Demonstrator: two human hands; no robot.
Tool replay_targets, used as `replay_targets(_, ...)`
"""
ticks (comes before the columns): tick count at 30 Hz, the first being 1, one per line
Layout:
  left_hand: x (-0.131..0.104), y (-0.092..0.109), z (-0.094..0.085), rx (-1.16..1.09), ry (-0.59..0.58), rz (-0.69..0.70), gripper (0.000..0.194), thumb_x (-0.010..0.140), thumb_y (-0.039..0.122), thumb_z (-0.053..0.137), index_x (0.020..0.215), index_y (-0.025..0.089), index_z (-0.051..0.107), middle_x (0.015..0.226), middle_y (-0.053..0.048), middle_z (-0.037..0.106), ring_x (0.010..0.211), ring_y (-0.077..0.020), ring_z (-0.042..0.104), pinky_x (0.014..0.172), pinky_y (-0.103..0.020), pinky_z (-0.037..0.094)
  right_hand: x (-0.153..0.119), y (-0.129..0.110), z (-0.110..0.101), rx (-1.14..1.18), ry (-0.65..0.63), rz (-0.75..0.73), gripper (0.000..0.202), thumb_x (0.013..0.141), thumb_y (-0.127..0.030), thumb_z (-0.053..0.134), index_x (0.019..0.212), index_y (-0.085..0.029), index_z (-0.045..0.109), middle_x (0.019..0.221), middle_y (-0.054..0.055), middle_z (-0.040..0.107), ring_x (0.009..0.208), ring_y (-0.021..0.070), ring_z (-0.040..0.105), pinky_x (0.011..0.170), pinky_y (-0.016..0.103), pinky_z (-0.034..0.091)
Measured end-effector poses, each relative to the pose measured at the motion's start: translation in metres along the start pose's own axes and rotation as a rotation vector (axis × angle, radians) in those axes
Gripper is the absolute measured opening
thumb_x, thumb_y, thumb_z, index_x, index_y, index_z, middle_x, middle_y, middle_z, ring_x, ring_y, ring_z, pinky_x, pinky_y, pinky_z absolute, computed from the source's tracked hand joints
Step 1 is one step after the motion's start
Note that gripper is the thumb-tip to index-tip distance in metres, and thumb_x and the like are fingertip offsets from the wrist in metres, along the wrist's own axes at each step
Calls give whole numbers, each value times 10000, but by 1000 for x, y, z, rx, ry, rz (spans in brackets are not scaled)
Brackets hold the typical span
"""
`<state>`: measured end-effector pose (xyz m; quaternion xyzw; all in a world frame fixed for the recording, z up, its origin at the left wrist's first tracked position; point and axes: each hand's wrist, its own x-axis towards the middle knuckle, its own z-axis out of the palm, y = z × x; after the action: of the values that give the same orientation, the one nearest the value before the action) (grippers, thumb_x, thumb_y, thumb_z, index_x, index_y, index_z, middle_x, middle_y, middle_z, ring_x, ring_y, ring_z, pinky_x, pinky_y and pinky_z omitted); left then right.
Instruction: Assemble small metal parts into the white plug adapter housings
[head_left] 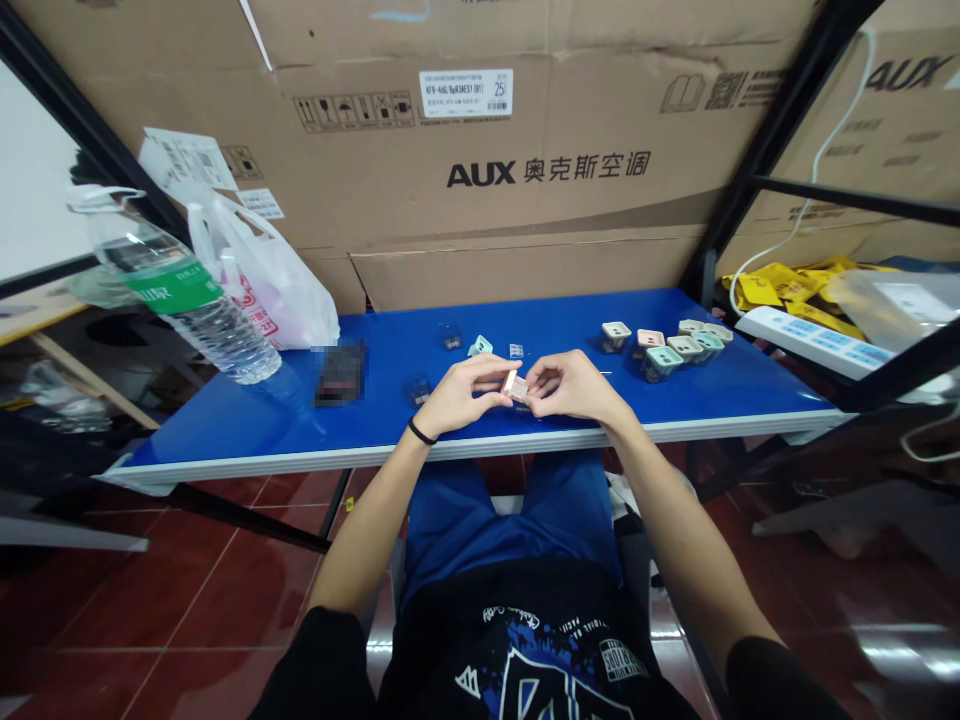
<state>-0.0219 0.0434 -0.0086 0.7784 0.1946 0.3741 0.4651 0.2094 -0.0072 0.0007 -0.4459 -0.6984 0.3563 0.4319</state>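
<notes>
My left hand point(463, 393) and my right hand point(570, 386) meet over the front edge of a blue table point(247, 420). Together they pinch a small pale plug adapter point(516, 385), held between the fingertips of both hands. A black band circles my left wrist. Just beyond the hands lie a pale green adapter point(480, 347) and a small clear piece point(516, 350). A cluster of several finished adapters point(667, 350), in green, pink and cream, stands to the right on the table.
A plastic water bottle point(187, 295) and a white plastic bag point(262, 275) sit at the table's left. A dark blurred item point(339, 373) lies near them. Cardboard boxes point(525, 170) form the back wall. A white power strip point(814, 340) and yellow bags point(780, 285) lie right.
</notes>
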Motion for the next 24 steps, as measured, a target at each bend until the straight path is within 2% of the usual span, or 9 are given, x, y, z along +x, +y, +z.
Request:
replay_targets(6, -1, 5, 0, -70, 12, -68, 589, 707, 315, 960, 1245, 179, 762, 1248, -125, 713, 1084, -309, 782, 1009, -524, 641, -1, -5, 0, -4, 27, -47, 195, 586, -243, 796, 748, -168, 717, 738, 26, 757, 693, 196, 766, 655, 285, 656)
replay_targets(15, -4, 11, -3, 137, -17, 41, 487, 833, 269, 850, 1310, 234, 758, 1288, -121, 687, 1190, -296, 719, 1042, -520, 619, 0, -4, 5, -19, -6, -37, 192, 596, -237, 795, 757, -168, 715, 718, 27, 761, 679, 194, 762, 654, 284, 645)
replay_targets(19, -3, 11, -4, 207, -31, 93, 460, 862, 234, 806, 1320, 242, 754, 1249, -120, 697, 1163, -283, 712, 1009, -503, 630, 1, 0, 6, -22, -25, -45, 176, 607, -221, 779, 764, -174, 715, 702, 21, 766, 681, 195, 765, 660, 290, 642)
replay_targets(24, -2, 7, -3, 173, -37, 88, 461, 867, 208, 792, 1325, 238, 751, 1255, -121, 682, 1155, -272, 713, 1022, -491, 624, 3, 6, 3, 31, -39, -11, 195, 585, -213, 786, 763, -171, 716, 684, 16, 758, 673, 186, 757, 659, 284, 635)
